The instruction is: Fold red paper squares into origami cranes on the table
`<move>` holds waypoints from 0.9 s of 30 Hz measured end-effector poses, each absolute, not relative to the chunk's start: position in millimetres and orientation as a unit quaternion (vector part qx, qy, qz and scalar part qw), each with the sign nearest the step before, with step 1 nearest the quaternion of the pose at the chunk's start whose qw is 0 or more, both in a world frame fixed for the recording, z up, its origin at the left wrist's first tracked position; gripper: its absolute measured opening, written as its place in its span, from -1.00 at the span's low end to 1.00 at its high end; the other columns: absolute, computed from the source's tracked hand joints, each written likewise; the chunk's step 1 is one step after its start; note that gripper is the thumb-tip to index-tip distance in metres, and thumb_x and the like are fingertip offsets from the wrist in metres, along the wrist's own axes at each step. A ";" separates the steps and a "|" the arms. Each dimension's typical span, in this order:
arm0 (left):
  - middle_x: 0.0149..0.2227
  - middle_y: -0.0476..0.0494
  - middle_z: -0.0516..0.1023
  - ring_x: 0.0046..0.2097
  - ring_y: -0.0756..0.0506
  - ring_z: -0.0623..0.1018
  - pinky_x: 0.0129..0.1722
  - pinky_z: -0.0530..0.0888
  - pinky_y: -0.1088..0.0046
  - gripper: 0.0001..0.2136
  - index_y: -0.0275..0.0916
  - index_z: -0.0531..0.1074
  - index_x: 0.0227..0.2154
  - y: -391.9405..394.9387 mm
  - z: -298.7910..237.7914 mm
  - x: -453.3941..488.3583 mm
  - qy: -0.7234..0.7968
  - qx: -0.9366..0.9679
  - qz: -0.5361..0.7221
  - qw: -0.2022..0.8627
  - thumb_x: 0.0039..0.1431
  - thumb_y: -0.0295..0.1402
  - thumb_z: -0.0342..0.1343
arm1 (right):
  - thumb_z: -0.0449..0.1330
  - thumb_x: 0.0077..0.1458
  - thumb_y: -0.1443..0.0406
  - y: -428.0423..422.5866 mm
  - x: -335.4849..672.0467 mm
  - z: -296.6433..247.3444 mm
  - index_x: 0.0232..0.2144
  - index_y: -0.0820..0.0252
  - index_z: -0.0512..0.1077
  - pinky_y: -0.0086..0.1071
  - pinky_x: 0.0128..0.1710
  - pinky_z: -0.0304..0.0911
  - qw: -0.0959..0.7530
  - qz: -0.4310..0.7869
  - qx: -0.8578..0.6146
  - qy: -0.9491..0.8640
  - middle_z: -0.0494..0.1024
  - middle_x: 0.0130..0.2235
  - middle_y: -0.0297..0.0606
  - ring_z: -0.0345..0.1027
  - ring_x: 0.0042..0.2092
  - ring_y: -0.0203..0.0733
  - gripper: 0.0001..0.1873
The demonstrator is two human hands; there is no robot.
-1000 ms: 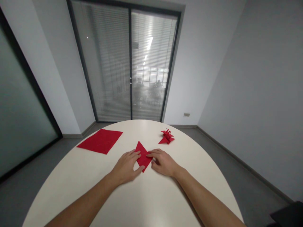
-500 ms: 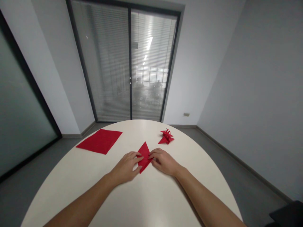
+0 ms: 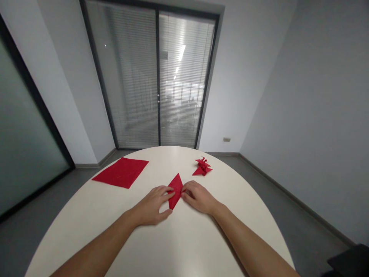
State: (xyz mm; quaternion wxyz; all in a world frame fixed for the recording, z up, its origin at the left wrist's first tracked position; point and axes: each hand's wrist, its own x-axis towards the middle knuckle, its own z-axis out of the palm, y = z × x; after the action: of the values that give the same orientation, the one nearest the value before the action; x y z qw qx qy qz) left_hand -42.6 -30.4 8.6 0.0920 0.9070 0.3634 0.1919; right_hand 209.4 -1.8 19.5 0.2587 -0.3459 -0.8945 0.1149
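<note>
A partly folded red paper piece point(image 3: 176, 187), narrow and diamond-shaped, lies on the white round table point(image 3: 178, 246) in front of me. My left hand point(image 3: 152, 206) presses its left side, fingers pinched against the paper with the thumb on the table. My right hand point(image 3: 198, 197) presses its right side with the fingers curled onto the paper's edge. Both hands hold the piece down between them.
A flat stack of red paper sheets point(image 3: 122, 172) lies at the table's far left. A finished red origami figure point(image 3: 203, 166) stands at the far right. Behind the table is a glass door with blinds point(image 3: 157, 77). A dark object point(image 3: 348, 261) shows at the lower right.
The red piece has become narrower as its sides were folded inward. Both hands have moved slightly closer together on it.
</note>
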 end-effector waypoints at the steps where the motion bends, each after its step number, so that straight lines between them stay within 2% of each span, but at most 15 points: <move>1: 0.23 -0.25 0.37 0.24 -0.29 0.33 0.25 0.27 0.04 -0.49 -0.12 0.31 0.24 -30.6 8.7 -42.7 0.360 0.908 0.191 0.094 0.21 -0.23 0.13 | 0.11 0.25 0.32 -1.3 209.4 19.2 -0.22 0.19 0.46 -0.28 -0.11 0.26 0.258 0.113 -0.352 -0.893 0.54 -0.26 -0.19 0.37 -0.16 -0.12 -0.87; 7: 0.26 -0.20 0.36 0.27 -0.26 0.32 0.26 0.27 0.06 -0.50 -0.10 0.30 0.24 -30.4 6.5 -41.8 0.344 0.913 0.196 0.097 0.24 -0.24 0.12 | 0.13 0.24 0.31 0.7 209.9 17.6 -0.20 0.20 0.44 -0.28 -0.14 0.25 0.257 0.102 -0.381 -0.882 0.53 -0.29 -0.21 0.35 -0.18 -0.12 -0.88; 14: 0.24 -0.17 0.41 0.27 -0.26 0.35 0.29 0.19 -0.04 -0.58 -0.07 0.40 0.15 -29.9 6.0 -40.2 0.344 0.914 0.192 0.098 0.22 -0.26 0.15 | 0.17 0.20 0.32 1.7 209.7 13.5 -0.02 0.20 0.41 -0.27 -0.08 0.26 0.265 0.111 -0.395 -0.873 0.55 -0.15 -0.16 0.37 -0.10 -0.09 -0.71; 21: 0.15 -0.17 0.50 0.21 -0.21 0.42 0.28 0.24 0.02 -0.64 -0.14 0.39 0.11 -33.3 10.6 -34.4 0.352 0.901 0.228 0.111 0.26 -0.33 0.10 | 0.20 0.17 0.36 3.0 207.4 9.1 -0.17 0.16 0.42 -0.31 -0.12 0.25 0.268 0.095 -0.405 -0.869 0.53 -0.21 -0.21 0.35 -0.13 -0.12 -0.85; 24: 0.14 -0.15 0.50 0.18 -0.19 0.43 0.24 0.30 0.07 -0.62 -0.11 0.37 0.15 -32.6 11.2 -32.5 0.333 0.910 0.227 0.100 0.28 -0.39 0.06 | 0.18 0.19 0.37 3.1 207.4 8.8 -0.19 0.15 0.46 -0.31 -0.10 0.25 0.264 0.086 -0.401 -0.873 0.52 -0.21 -0.21 0.35 -0.11 -0.13 -0.87; 27: 0.15 -0.15 0.47 0.16 -0.20 0.43 0.21 0.32 0.08 -0.64 -0.06 0.43 0.11 -32.7 12.5 -32.0 0.313 0.922 0.213 0.078 0.28 -0.42 0.05 | 0.17 0.21 0.36 4.0 208.0 8.3 -0.19 0.14 0.51 -0.30 -0.07 0.25 0.263 0.083 -0.397 -0.875 0.52 -0.19 -0.20 0.35 -0.10 -0.12 -0.85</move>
State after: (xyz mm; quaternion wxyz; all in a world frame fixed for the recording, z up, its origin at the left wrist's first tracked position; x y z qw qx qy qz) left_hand -32.0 -32.7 12.5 0.0776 0.9222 0.3133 0.2131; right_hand 208.0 4.0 8.3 0.2626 -0.3973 -0.8754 0.0833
